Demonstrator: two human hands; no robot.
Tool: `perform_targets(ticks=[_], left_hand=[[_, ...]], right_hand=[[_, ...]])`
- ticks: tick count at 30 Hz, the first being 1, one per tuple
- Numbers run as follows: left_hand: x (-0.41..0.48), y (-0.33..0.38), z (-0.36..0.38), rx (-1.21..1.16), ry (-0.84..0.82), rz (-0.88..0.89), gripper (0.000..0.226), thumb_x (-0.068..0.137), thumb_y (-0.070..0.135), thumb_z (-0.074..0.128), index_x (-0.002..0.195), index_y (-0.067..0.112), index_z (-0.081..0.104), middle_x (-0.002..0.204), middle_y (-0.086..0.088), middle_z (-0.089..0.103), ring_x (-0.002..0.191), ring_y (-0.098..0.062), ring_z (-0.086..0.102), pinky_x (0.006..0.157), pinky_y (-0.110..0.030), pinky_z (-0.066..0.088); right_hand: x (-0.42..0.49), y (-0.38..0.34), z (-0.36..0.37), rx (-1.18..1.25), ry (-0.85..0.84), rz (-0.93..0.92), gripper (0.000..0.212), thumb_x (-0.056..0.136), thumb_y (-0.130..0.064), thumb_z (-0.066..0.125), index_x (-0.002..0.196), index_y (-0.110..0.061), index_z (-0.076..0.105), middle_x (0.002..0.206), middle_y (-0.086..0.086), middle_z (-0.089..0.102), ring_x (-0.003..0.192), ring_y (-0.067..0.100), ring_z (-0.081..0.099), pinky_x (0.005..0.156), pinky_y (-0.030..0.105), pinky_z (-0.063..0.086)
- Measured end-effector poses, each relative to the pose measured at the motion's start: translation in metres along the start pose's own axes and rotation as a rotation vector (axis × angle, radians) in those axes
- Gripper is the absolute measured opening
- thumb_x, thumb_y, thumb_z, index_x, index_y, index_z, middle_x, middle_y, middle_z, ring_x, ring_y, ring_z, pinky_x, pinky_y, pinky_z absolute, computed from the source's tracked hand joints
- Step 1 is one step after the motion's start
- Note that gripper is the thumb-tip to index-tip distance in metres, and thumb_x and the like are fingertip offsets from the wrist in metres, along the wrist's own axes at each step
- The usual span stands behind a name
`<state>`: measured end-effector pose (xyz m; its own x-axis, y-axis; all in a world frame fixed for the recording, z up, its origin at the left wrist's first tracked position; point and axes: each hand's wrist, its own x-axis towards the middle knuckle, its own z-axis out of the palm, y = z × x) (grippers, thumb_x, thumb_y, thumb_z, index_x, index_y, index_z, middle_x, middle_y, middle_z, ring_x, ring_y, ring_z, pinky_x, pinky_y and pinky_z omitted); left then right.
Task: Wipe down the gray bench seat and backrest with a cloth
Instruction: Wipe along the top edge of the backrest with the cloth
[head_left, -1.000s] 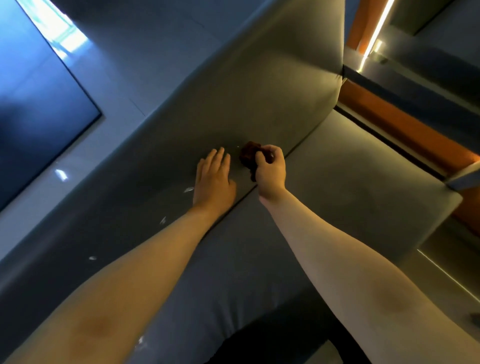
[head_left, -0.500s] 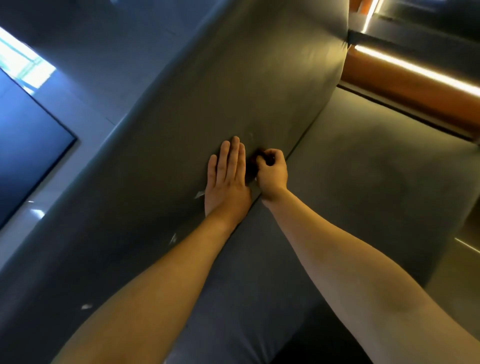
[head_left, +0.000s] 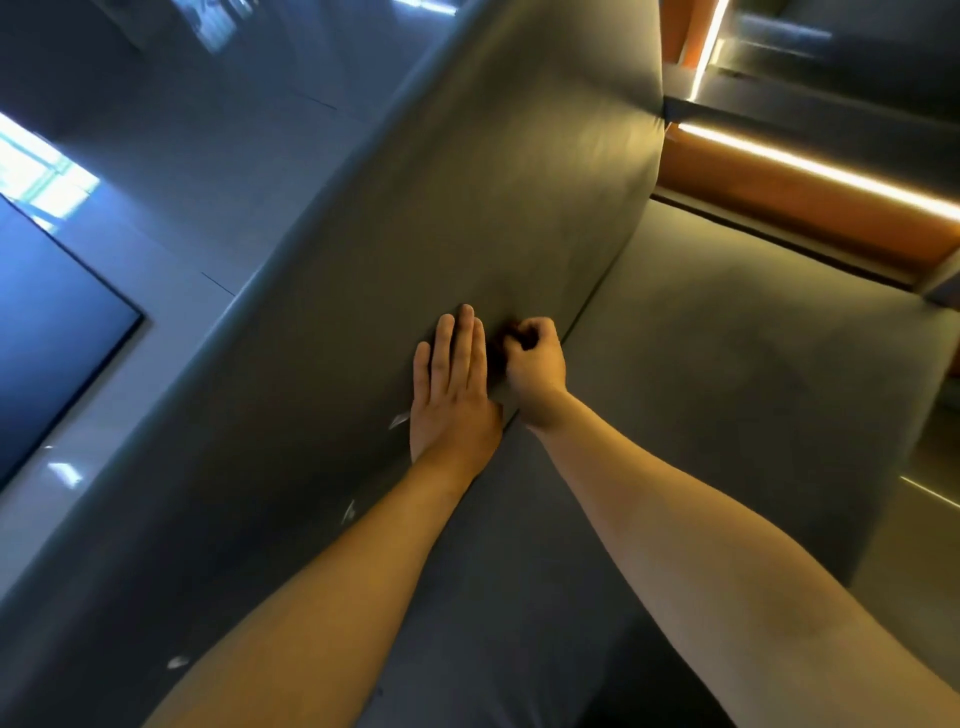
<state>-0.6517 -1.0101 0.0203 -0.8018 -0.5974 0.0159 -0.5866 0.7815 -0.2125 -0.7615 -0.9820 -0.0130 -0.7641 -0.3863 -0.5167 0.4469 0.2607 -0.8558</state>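
The gray bench backrest (head_left: 493, 197) runs diagonally up the middle of the view, and the seat (head_left: 727, 374) lies to its right. My left hand (head_left: 452, 384) lies flat on the lower backrest with straight fingers. Right beside it, my right hand (head_left: 535, 364) is curled round a small dark reddish cloth (head_left: 501, 343), held against the backrest just above the crease with the seat. Most of the cloth is hidden between the two hands.
A few small white marks (head_left: 397, 421) dot the lower backrest near my left forearm. Behind the backrest is a glossy wall with a dark screen (head_left: 47, 338). An orange padded panel with a light strip (head_left: 810, 208) borders the seat's far end.
Both hands have slid up the backrest together. My left hand has closed in against the right hand, so the cloth that showed clearly a second ago is now nearly covered.
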Motion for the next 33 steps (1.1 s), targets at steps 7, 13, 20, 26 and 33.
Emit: perform_targets(ticks=[7,13,20,26,33], left_hand=[[0.000,0.000,0.001,0.026,0.002,-0.007,0.090,0.096,0.031,0.043,0.159,0.010,-0.017,0.164,-0.008,-0.031,0.151,-0.027,-0.030,0.119,-0.046,-0.026],[0.001,0.002,0.004,0.057,0.009,0.001,0.081,0.097,0.038,0.030,0.159,0.007,-0.014,0.163,-0.010,-0.032,0.149,-0.028,-0.033,0.118,-0.046,-0.027],[0.004,0.007,0.004,0.052,-0.007,0.007,0.087,0.096,0.039,0.044,0.161,0.008,-0.004,0.166,-0.009,-0.022,0.149,-0.033,-0.032,0.118,-0.050,-0.025],[0.008,0.016,0.008,0.003,-0.056,-0.005,0.090,0.092,0.030,0.051,0.163,0.015,-0.003,0.167,-0.004,-0.024,0.146,-0.035,-0.037,0.111,-0.052,-0.035],[0.011,0.018,0.017,0.023,-0.018,-0.038,0.090,0.092,0.033,0.053,0.163,0.015,0.001,0.165,-0.003,-0.029,0.148,-0.035,-0.033,0.113,-0.053,-0.032]], right_hand=[[-0.013,-0.045,0.005,0.202,-0.004,-0.202,0.012,0.098,-0.016,0.063,0.098,-0.028,0.059,0.100,-0.004,0.065,0.093,0.009,0.063,0.075,0.013,0.051],[0.002,0.001,0.008,0.063,0.042,-0.160,0.013,0.099,-0.013,0.057,0.106,-0.023,0.055,0.114,0.007,0.058,0.099,0.016,0.061,0.073,0.014,0.048],[0.007,0.007,-0.005,0.127,0.030,0.064,0.011,0.098,-0.012,0.060,0.106,-0.020,0.058,0.112,0.007,0.064,0.094,0.016,0.063,0.072,0.025,0.052],[0.011,-0.054,-0.004,0.141,-0.014,-0.344,0.016,0.098,-0.015,0.062,0.108,-0.027,0.058,0.113,-0.001,0.059,0.102,0.008,0.059,0.085,0.016,0.051],[0.025,0.027,-0.012,0.034,0.064,-0.049,0.016,0.098,-0.010,0.057,0.103,-0.025,0.052,0.117,0.010,0.058,0.096,0.016,0.059,0.076,0.022,0.047]])
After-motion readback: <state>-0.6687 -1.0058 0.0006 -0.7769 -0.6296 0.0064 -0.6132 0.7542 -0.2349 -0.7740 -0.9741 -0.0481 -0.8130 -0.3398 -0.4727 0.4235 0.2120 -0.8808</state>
